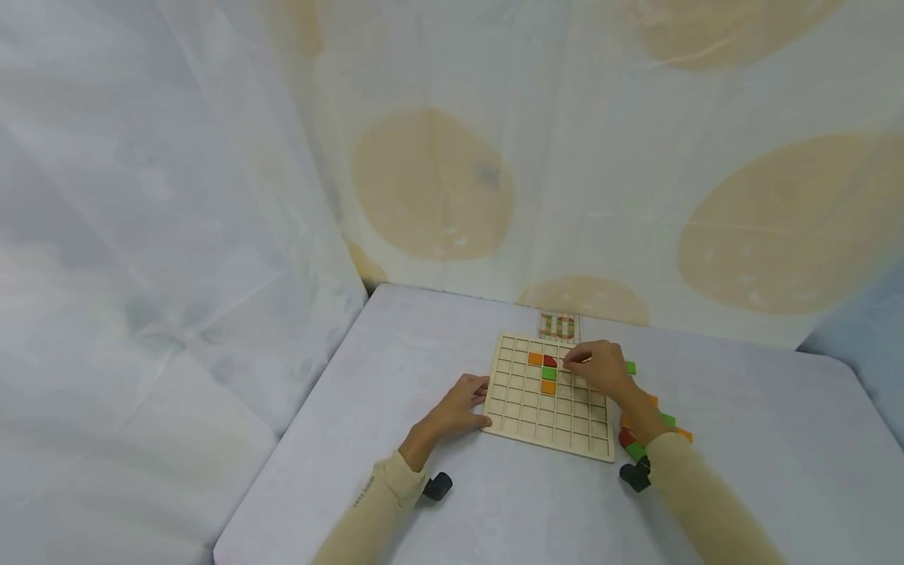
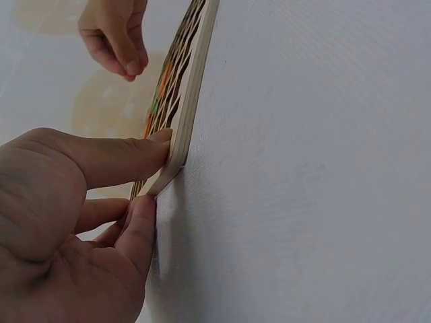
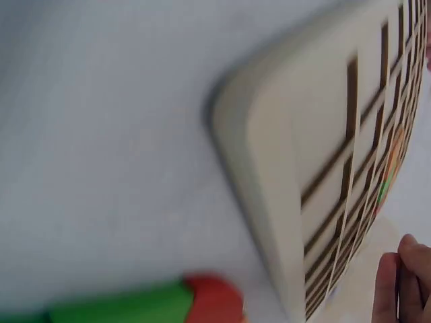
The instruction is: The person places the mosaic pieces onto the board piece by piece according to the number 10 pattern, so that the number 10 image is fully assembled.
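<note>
A square wooden grid board (image 1: 523, 428) lies on the table, its cells framed by raised ridges. Set in its upper part are two orange tiles, a green tile (image 1: 549, 373) and a red tile (image 1: 550, 361) with a curved edge. My left hand (image 1: 459, 408) grips the board's left edge, thumb at the near corner and fingers along the side. Over the upper cells, just right of the red tile, my right hand (image 1: 596, 367) pinches a small tile between thumb and finger; in the right wrist view only a thin dark edge of it shows, the fingertips hiding the rest.
Behind the board lies a small pattern card (image 1: 559, 326). Loose green, red and orange tiles (image 1: 636, 450) are piled right of the board, partly under my right forearm. A lone green tile (image 1: 631, 367) lies farther back. Patterned cloth walls border the table's far and left sides.
</note>
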The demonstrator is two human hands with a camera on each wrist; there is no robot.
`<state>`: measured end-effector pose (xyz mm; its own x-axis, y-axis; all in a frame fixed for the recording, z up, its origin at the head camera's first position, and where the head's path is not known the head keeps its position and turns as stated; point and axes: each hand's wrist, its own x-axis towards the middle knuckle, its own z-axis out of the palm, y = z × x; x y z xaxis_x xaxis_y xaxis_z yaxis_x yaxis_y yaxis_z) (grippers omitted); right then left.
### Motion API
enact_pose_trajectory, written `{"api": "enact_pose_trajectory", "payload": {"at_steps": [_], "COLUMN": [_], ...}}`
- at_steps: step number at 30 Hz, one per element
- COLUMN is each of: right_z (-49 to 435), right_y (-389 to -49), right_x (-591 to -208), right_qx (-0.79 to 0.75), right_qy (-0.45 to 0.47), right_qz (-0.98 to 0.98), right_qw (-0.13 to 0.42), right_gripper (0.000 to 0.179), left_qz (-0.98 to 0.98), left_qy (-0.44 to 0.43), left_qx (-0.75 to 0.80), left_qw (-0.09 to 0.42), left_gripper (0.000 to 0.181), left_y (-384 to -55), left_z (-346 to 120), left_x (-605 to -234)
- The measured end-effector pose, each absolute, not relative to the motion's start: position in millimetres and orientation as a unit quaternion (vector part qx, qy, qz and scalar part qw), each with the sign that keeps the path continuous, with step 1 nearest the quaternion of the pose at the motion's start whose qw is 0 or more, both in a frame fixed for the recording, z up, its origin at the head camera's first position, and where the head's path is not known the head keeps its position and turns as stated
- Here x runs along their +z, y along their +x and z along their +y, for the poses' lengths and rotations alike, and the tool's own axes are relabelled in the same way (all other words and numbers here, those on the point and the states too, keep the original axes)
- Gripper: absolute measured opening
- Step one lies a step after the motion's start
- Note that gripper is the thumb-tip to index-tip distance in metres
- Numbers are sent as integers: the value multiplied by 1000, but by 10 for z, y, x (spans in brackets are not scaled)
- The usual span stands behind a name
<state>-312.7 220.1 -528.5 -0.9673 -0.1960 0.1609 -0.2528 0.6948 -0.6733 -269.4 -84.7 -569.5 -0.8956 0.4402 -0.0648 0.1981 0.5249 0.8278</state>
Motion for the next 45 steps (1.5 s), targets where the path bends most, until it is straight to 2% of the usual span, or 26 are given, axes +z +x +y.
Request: {"api": "enact_pose_trajectory", "payload": {"at_steps": [5,9,19,31,45], "right_z": [2486,2701,3013,3134,3155], "right_y": [-3231,-3300,-3291,-3338,-3266], "right_x": [-5261,-5277,-5345,-5437,-5365], "right_qx": [368,356,326,297,299], "right_qy": [88,63,9,16,39], "right_qz": [-922,-927,-944,-954,-953], "right_qw": [88,97,44,-30,-30], "right_gripper": [6,9,26,30,29], "left_qz": [866,869,867,860,857], "left_qy": [186,188,192,194,189], "left_qx": [444,439,440,453,459], "left_qw": [133,132,136,134,137], "left_gripper": [78,78,78,79,80], "left_y": [-2679,-2680,-2659,-2654,-2671], "left_z": [-856,-866,-857,-870,-872], "left_x": [-5685,-5674,-5678,-5695,-5698]}}
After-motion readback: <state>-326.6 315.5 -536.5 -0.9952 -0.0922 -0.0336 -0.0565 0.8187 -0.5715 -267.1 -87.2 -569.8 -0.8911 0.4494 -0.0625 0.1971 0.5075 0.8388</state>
